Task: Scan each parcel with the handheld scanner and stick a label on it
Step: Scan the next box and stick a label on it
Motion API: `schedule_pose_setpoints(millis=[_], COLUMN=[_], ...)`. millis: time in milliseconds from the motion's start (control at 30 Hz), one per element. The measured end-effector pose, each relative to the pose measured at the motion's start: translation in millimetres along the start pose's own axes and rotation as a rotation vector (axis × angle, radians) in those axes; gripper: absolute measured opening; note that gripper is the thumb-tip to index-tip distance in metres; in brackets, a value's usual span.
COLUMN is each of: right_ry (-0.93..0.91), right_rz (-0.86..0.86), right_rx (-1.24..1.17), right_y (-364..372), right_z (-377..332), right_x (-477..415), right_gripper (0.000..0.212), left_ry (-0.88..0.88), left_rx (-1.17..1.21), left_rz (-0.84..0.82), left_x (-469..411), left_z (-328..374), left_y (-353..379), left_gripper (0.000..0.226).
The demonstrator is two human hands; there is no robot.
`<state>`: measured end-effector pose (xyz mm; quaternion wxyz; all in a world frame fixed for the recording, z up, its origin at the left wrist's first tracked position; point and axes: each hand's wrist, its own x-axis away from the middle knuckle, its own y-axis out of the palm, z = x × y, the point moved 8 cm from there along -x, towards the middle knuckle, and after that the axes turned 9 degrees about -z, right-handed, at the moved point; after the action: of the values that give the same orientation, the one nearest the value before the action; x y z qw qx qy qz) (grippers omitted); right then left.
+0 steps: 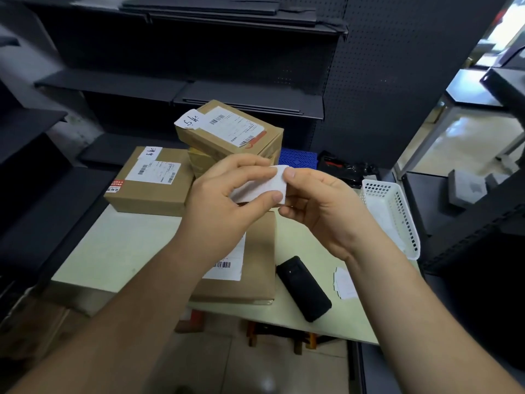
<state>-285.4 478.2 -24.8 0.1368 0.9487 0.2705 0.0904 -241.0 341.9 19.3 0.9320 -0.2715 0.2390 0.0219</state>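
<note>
Both hands are holding one small white label (pixel 279 179) between them. The left hand (pixel 224 194) is pinching it with the thumb and curled fingers, and the right hand (pixel 315 203) is pinching its right edge with the thumb on top. The label is staying in the air, above a flat brown parcel (pixel 255 268) that is lying on the pale table (pixel 119 251). The black handheld scanner (pixel 304 288) is lying on the table just beside this parcel, on its right side, and no hand is touching it. Some loose white labels (pixel 345 282) are lying near the scanner. A white plastic basket (pixel 397 211) is standing at the right edge. Behind the hands, more brown parcels (pixel 150 180) are sitting, some in a stack.
</note>
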Motion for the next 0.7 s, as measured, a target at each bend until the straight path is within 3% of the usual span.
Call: schedule_pose_setpoints(millis=[133, 233, 367, 467, 600, 700], right_ry=[-0.009, -0.021, -0.033, -0.049, -0.055, -0.075], right_rz=[-0.090, -0.030, 0.000, -0.054, -0.100, -0.107], right_rx=[-0.137, -0.130, -0.117, -0.177, -0.228, -0.164], right_y=[5.5, 0.8, -4.0, -5.6, -6.9, -6.7], right_z=[-3.1, -6.0, -11.0, -12.5, -13.6, -17.4], right_x=[1.9, 2.7, 4.6, 7.4, 14.7, 21.8], right_gripper=[0.014, 0.007, 0.013, 0.006, 0.031, 0.021], left_ry=[0.023, 0.054, 0.112, 0.069, -0.032, -0.090], left_rx=[-0.044, -0.042, -0.003, 0.020, 0.143, 0.237], left_rz=[0.055, 0.026, -0.011, 0.019, 0.073, 0.086], left_x=[-1.2, -2.6, -4.5, -6.4, -5.8, -3.8], left_z=[5.7, 10.1, 19.6, 22.1, 18.2, 19.6], left_y=[-1.8, 1.0, 7.5, 9.6, 9.3, 12.8], left_gripper=[0.025, 0.025, 0.023, 0.022, 0.020, 0.022])
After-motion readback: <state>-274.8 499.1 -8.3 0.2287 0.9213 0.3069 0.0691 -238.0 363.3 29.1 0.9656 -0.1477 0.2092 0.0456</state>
